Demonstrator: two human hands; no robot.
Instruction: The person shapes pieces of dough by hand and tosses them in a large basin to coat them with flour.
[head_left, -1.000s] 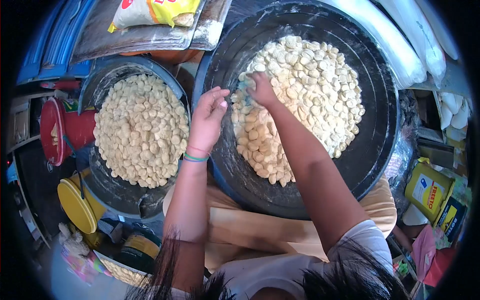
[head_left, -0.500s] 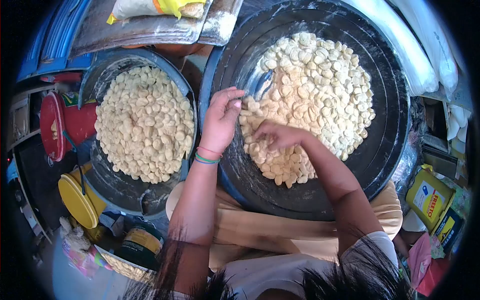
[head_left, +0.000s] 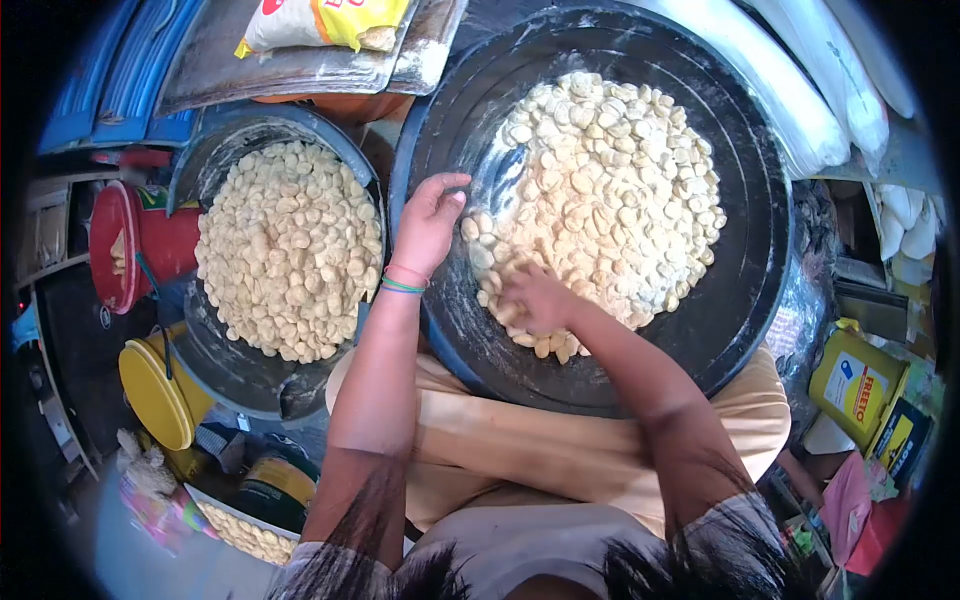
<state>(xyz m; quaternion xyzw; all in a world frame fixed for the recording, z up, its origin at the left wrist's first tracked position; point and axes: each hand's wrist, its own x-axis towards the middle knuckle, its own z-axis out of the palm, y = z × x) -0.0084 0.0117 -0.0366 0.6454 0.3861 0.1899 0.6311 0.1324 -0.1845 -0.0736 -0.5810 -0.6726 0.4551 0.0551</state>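
A wide black tub (head_left: 760, 220) holds a heap of flat, round, pale pieces (head_left: 620, 190) dusted with flour-like powder. My right hand (head_left: 540, 303) is down among the pieces at the heap's lower left edge, its fingers apart and somewhat blurred; no piece is clearly held. My left hand (head_left: 430, 222) is over the tub's left rim, open and empty, with thumb and forefinger apart and pointing towards a few stray pieces. Left of it stands a smaller dark tub (head_left: 225, 365), heaped with similar pieces (head_left: 295, 250).
A red bucket (head_left: 135, 245) and a yellow bucket (head_left: 160, 395) stand at the left. A yellow-and-white bag (head_left: 330, 25) lies on floury trays (head_left: 250, 75) at the top. White plastic-wrapped bundles (head_left: 760, 90) lie upper right; a yellow container (head_left: 855, 385) stands right.
My right hand has shifted left and down into the edge of the heap. My left hand has moved slightly away from the pieces. The whole view has shifted a little.
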